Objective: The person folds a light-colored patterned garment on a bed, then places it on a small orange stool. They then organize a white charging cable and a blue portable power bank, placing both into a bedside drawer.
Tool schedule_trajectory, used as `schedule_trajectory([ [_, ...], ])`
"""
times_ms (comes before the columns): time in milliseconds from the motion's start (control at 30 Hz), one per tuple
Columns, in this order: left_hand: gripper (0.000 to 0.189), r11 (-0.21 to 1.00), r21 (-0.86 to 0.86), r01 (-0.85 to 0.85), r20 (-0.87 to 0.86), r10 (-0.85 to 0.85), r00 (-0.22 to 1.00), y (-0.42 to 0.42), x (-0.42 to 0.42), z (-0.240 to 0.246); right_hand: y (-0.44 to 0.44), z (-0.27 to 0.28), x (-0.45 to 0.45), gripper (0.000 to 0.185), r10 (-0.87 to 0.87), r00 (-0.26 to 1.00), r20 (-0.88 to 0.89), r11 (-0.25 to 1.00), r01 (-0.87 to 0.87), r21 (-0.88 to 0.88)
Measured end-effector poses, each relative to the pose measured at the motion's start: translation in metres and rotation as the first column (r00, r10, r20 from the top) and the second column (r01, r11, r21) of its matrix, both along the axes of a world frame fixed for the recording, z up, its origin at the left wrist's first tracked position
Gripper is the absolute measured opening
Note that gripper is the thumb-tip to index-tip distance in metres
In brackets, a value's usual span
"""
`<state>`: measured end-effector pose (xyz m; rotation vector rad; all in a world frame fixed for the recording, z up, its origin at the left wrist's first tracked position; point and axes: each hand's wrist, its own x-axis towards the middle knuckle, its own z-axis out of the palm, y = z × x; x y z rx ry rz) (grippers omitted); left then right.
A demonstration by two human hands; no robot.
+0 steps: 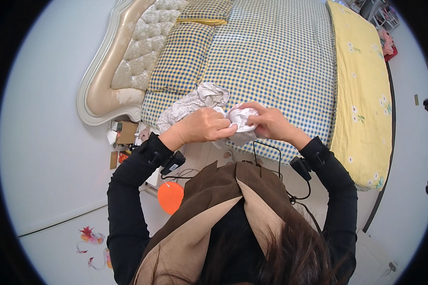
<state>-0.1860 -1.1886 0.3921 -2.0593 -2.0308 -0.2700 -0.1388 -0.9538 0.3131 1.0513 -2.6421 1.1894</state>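
Observation:
Both of my hands grip a white cloth garment [243, 120] with a faint print, held up over the near edge of the bed. My left hand [206, 125] is closed on its left side, the thumb pointing right. On the other side, my right hand [271, 121] pinches the fabric between thumb and fingers. Part of the garment is hidden behind my hands. A crumpled pale patterned cloth [196, 103] lies on the bed just beyond my left hand; whether it joins the held garment I cannot tell.
The bed bears a blue-and-yellow checked sheet [271, 64], checked pillows [182, 57] and a yellow floral quilt [363, 99]. A tufted headboard [139, 53] stands left. Near my left arm are a cardboard box [127, 132] and an orange balloon-like object [170, 197]. Black cables [280, 156] hang by my waist.

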Motion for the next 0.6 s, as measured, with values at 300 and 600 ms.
schedule_trajectory([
  [300,0.023,0.988,0.038,-0.148,-0.015,0.149,0.989,-0.011,-0.003,0.003,0.012,0.042,-0.016,0.015,0.050,0.979,-0.196,0.963,0.004,0.268],
  [600,0.018,0.863,0.206,-0.461,0.214,0.420,0.882,-0.008,-0.026,-0.015,0.021,0.085,-0.041,0.006,-0.319,0.920,-0.226,0.942,0.334,0.029],
])
